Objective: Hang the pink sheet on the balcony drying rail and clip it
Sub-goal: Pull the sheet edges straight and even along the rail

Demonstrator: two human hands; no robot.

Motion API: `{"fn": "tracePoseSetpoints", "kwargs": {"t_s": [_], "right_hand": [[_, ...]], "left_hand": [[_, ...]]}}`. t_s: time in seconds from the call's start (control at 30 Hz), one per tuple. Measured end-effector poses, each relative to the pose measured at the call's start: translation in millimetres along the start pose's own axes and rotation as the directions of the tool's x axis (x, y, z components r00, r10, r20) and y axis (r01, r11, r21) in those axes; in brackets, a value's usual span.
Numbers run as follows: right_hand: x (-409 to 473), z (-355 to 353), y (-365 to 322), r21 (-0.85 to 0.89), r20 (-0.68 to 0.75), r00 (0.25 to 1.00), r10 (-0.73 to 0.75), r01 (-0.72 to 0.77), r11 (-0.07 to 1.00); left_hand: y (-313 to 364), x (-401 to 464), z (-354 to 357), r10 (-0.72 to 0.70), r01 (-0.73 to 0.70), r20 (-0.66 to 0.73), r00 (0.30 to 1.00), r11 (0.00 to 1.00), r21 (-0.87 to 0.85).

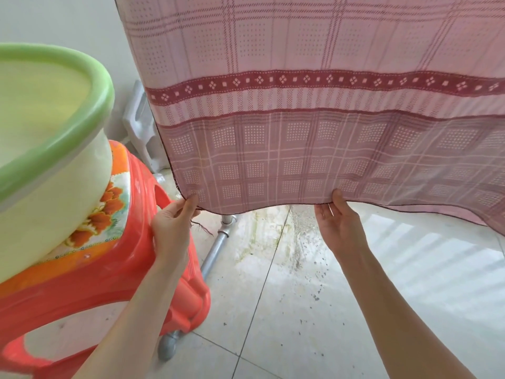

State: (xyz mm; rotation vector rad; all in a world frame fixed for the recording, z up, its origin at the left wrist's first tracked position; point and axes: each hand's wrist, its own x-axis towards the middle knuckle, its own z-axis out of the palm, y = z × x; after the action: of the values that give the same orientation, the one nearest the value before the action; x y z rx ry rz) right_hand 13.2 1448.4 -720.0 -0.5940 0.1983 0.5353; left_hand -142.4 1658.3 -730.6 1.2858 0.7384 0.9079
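I see the pink sheet [314, 105] hanging down across the far and right part of the scene, its top out of view, so I cannot tell what it hangs from. Its bottom hem sags between my two hands, which are well apart. My left hand [172, 225] pinches the lower left corner of the sheet between thumb and fingers, a few loose threads trailing just below. My right hand [338, 222] is at the hem farther right, palm facing me, thumb over the near face of the cloth and fingers behind it, so it grips the edge. Right of that hand the hem runs down toward the frame edge. On the near left stands an orange plastic stool [103, 274] with a green-rimmed basin [54, 138] on its seat; my left forearm passes just beside the stool. A metal pipe [216, 250] lies on the floor under the left corner, running toward the stool's foot. The tiled floor [300, 310] between and below my arms is open, stained and speckled.
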Motion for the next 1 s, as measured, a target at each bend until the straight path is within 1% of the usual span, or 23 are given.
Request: {"fn": "tracePoseSetpoints", "kwargs": {"t_s": [0.13, 0.23, 0.3, 0.47, 0.53, 0.63, 0.7, 0.73, 0.8, 0.83, 0.87, 0.9, 0.93, 0.97, 1.0], "right_hand": [[1, 3, 3, 0.041, -0.03, 0.999, 0.01, -0.009, 0.999], [-4, 4, 4, 0.076, -0.039, 0.999, 0.034, -0.031, 0.997], [-9, 5, 0, 0.097, -0.049, 0.998, 0.033, -0.028, 0.995], [-15, 1, -13, 0.096, -0.087, 0.996, -0.026, 0.034, 0.995], [-17, -3, -14, 0.093, -0.096, 0.995, -0.019, 0.028, 0.995], [-22, -7, -10, 0.08, -0.117, 0.993, 0.006, 0.004, 0.997], [-26, -8, -5, 0.067, -0.118, 0.993, 0.014, -0.006, 0.998], [-27, -7, -3, 0.061, -0.116, 0.993, 0.015, -0.008, 0.998], [-28, -6, 2, 0.057, -0.117, 0.993, 0.017, -0.01, 0.998], [-29, -6, 4, 0.064, -0.118, 0.993, 0.021, -0.013, 0.998], [-30, -4, 6, 0.072, -0.118, 0.993, 0.026, -0.017, 0.997], [-31, -2, 8, 0.073, -0.117, 0.993, 0.031, -0.022, 0.997], [-34, -1, 10, 0.065, -0.118, 0.992, 0.039, -0.031, 0.997], [-37, 1, 10, 0.045, -0.119, 0.992, 0.051, -0.046, 0.998], [-40, 2, 9, 0.012, -0.124, 0.99, 0.064, -0.063, 0.998]], "left_hand": [[1, 1, 7, -0.039, 0.039, 0.004, 0.999, 0.99, -0.139], [4, 5, 12, -0.053, 0.053, 0.006, 0.999, 0.978, -0.202], [2, 7, 14, -0.064, 0.062, -0.002, 0.998, 0.976, -0.208], [0, 6, 17, -0.077, 0.077, 0.011, 0.997, 0.971, -0.227], [2, 3, 19, -0.069, 0.071, 0.019, 0.997, 0.975, -0.212], [3, 4, 17, -0.053, 0.048, -0.021, 0.998, 0.978, -0.205], [4, 6, 13, -0.07, 0.054, -0.05, 0.996, 0.964, -0.26], [5, 5, 12, -0.086, 0.073, -0.032, 0.996, 0.951, -0.3], [6, -6, 17, -0.154, 0.174, 0.086, 0.984, 0.922, -0.345], [4, -13, 21, -0.202, 0.247, 0.162, 0.966, 0.907, -0.341], [0, -20, 27, -0.241, 0.308, 0.242, 0.94, 0.903, -0.3], [-6, -26, 33, -0.281, 0.359, 0.325, 0.903, 0.909, -0.212], [-11, -34, 40, -0.33, 0.408, 0.417, 0.847, 0.906, -0.111], [-11, -41, 47, -0.386, 0.469, 0.507, 0.771, 0.882, -0.041], [-9, -46, 57, -0.429, 0.543, 0.584, 0.689, 0.84, -0.024]]}}
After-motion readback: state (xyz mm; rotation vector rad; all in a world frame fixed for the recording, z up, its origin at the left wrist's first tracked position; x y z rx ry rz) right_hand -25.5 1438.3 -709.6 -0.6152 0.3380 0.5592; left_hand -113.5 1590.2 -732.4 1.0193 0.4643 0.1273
